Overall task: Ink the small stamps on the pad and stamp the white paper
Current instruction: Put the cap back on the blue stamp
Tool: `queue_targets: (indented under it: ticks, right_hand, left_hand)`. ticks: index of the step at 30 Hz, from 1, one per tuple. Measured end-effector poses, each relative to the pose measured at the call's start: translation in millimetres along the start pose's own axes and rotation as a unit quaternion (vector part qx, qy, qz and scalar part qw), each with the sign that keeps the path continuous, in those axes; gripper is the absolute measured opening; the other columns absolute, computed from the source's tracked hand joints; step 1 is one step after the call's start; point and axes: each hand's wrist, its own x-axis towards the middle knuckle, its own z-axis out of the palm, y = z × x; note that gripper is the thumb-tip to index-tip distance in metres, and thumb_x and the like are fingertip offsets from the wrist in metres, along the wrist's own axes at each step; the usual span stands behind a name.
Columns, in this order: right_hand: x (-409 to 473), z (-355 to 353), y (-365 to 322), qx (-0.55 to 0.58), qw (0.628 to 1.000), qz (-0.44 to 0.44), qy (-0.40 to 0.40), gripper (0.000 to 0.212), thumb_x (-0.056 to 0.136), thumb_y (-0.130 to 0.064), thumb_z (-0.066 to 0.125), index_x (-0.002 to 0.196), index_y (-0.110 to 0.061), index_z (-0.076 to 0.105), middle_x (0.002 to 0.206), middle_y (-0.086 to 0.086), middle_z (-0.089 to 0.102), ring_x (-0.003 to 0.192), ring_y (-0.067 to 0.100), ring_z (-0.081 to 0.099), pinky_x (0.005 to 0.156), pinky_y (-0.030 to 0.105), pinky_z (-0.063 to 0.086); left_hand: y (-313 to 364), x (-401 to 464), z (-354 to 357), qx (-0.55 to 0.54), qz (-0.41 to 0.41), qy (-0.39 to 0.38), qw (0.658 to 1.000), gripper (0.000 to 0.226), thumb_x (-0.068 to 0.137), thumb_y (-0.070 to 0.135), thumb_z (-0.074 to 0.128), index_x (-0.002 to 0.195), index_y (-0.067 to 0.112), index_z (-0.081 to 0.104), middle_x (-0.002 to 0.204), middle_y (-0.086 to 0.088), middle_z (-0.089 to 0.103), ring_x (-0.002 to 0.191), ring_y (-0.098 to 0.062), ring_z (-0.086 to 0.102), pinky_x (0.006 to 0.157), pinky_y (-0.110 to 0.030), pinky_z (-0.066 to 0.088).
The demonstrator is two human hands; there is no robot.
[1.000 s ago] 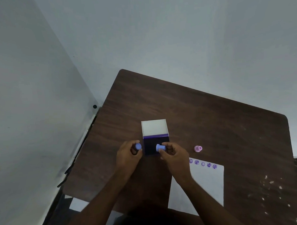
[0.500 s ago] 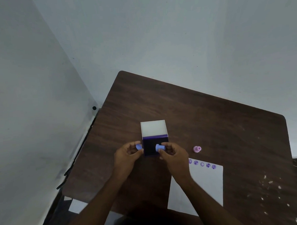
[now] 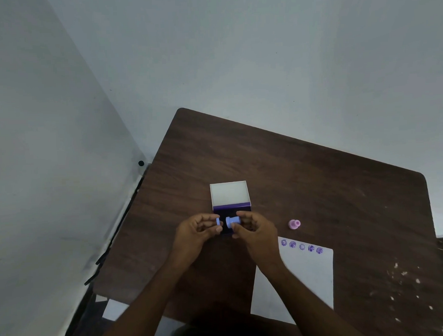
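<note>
**Blue stamp held sideways over the ink pad, cap just off its face**

The blue stamp lies on its side in the right hand, pinched between thumb and fingertips. Its long axis runs left to right, roughly level with the table: the wider round face points left, toward the other hand, and the narrower handle end points right into the fingers. The left hand pinches a small blue cap, a thin disc standing on edge, just beside the stamp's face with a narrow gap between them. Whether anything else is in either palm cannot be told.

Both hands meet above the near half of the open ink pad, whose dark inked tray is mostly covered by the fingers; its pale lid is folded back on the far side. The stamp hangs over this dark tray, between the two hands.

To the right, well clear of the hands, a pink stamp stands on the dark wooden table. Near it, toward the person, lies the white paper, partly crossed by the right forearm, with a row of five purple stamp marks along its far edge.
</note>
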Motion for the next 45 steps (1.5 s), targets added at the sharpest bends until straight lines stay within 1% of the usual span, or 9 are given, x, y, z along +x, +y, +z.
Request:
queue_targets:
  ticks: [4,8,13,23,28,33,38,41,45]
  right_hand:
    - [1.7,2.7,-0.1,0.004,1.000,0.014,-0.018,0.033,0.082,-0.014,0.072,0.114,-0.012,0.065,0.111,0.010,0.070,0.094,0.017,0.069,0.083,0.032,0.059]
    - [2.8,4.0,-0.2,-0.004,1.000,0.015,-0.022,0.033,0.082,-0.016,0.072,0.114,-0.012,0.065,0.110,0.009,0.070,0.095,0.019,0.069,0.088,0.037,0.058]
    - [3.2,3.4,-0.2,0.012,0.999,0.019,-0.028,0.031,0.081,-0.017,0.072,0.112,-0.014,0.066,0.108,0.009,0.071,0.092,0.018,0.070,0.084,0.038,0.059]
    - [3.3,0.4,-2.2,0.024,0.999,0.020,-0.040,0.034,0.082,-0.014,0.071,0.115,-0.009,0.066,0.104,0.007,0.071,0.080,0.006,0.069,0.071,0.016,0.057]
    - [3.6,0.9,-2.5,0.026,0.997,0.045,-0.058,0.035,0.082,-0.015,0.071,0.116,-0.009,0.065,0.108,0.011,0.071,0.081,0.008,0.068,0.083,0.025,0.057]
    - [5.7,3.3,-3.6,0.034,0.996,0.064,-0.059,0.035,0.081,-0.015,0.073,0.114,-0.010,0.066,0.107,0.010,0.071,0.089,0.019,0.069,0.089,0.034,0.056]
    - [7.6,5.0,-10.1,0.073,0.991,0.081,-0.075,0.030,0.081,-0.012,0.072,0.110,-0.007,0.067,0.101,0.013,0.072,0.079,0.018,0.071,0.076,0.024,0.059]
    - [7.6,5.3,-10.6,0.095,0.989,0.085,-0.072,0.026,0.081,-0.011,0.072,0.106,-0.007,0.068,0.092,0.009,0.071,0.073,0.015,0.072,0.067,0.018,0.059]
    - [8.8,5.8,-7.2,0.135,0.984,0.098,-0.066,0.027,0.079,-0.008,0.073,0.105,-0.007,0.067,0.090,0.007,0.072,0.075,0.016,0.074,0.066,0.021,0.060]
  left_hand:
    - [4.2,-2.2,3.1,0.022,0.017,-0.003,1.000,0.028,0.079,0.011,0.074,0.106,0.015,0.070,0.090,0.012,0.073,0.082,0.005,0.069,0.070,-0.007,0.051]
    - [5.5,-2.4,3.6,0.022,0.025,0.002,0.999,0.029,0.077,0.009,0.075,0.105,0.012,0.071,0.093,0.007,0.074,0.085,-0.001,0.070,0.073,-0.009,0.053]
    - [9.5,-3.9,5.4,-0.004,0.025,-0.003,1.000,0.029,0.076,0.007,0.076,0.104,0.011,0.072,0.092,0.004,0.075,0.084,-0.003,0.071,0.075,-0.014,0.056]
    - [9.8,-4.2,4.9,-0.018,0.022,-0.002,1.000,0.027,0.078,0.009,0.075,0.105,0.012,0.073,0.093,0.006,0.075,0.087,-0.003,0.071,0.073,-0.012,0.054]
    - [9.5,-6.5,3.5,-0.019,0.015,-0.003,1.000,0.026,0.078,0.010,0.074,0.104,0.014,0.073,0.092,0.009,0.074,0.086,-0.001,0.070,0.072,-0.011,0.053]
    - [10.0,-6.6,-0.6,-0.023,0.011,-0.003,1.000,0.027,0.075,0.010,0.076,0.101,0.015,0.074,0.095,0.005,0.076,0.089,-0.007,0.071,0.073,-0.013,0.055]
    - [14.1,-5.8,-3.2,-0.030,0.023,0.001,0.999,0.028,0.072,0.005,0.078,0.099,0.015,0.075,0.093,0.003,0.077,0.089,-0.010,0.072,0.077,-0.020,0.057]
    - [16.4,-4.3,-4.4,-0.029,0.026,-0.007,0.999,0.029,0.072,0.002,0.078,0.098,0.015,0.074,0.091,0.005,0.077,0.087,-0.011,0.073,0.077,-0.020,0.058]
    - [14.2,-2.4,-4.1,-0.012,0.027,-0.024,0.999,0.034,0.073,0.006,0.078,0.105,0.014,0.071,0.094,0.006,0.076,0.089,-0.009,0.072,0.077,-0.016,0.056]
